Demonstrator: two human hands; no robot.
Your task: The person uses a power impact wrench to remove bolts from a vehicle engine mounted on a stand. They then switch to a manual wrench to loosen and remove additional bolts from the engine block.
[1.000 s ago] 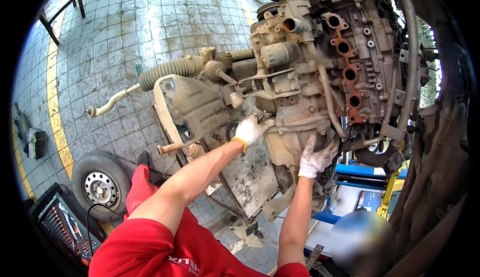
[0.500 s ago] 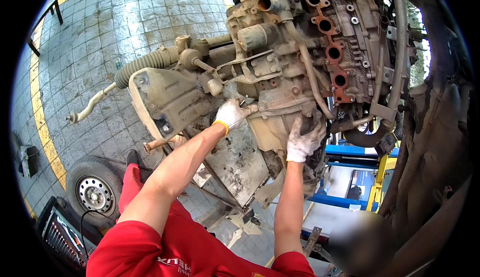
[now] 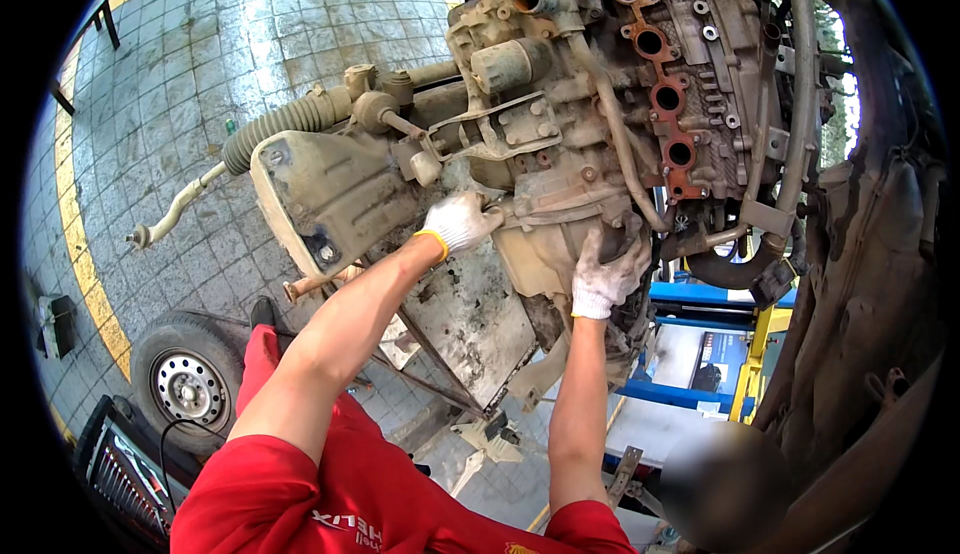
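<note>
A dirty engine point(image 3: 590, 134) with its gearbox housing point(image 3: 535, 254) bolted on fills the upper middle of the view. My left hand point(image 3: 462, 222), in a white knit glove with a yellow cuff, is closed at the left edge of the flange where the two meet. Its fingertips are pinched together by a small dark metal part, but what they hold is hidden. On the right of the gearbox housing rests my right hand point(image 3: 607, 272), in a soiled white glove, fingers spread over the casing. A rusty manifold gasket point(image 3: 658, 72) with round ports lies along the engine's side.
To the left are a dusty subframe point(image 3: 335, 189) and a ribbed steering boot point(image 3: 285, 126). A wheel point(image 3: 190, 382) lies on the tiled floor beside a tool case point(image 3: 125, 474). Blue and yellow lift parts point(image 3: 752, 364) stand at the right, below the car's dark underbody point(image 3: 860, 284).
My left hand has shifted slightly left, with its fingers still at the flange edge. The right hand keeps its place on the housing. The whole view has moved a little.
</note>
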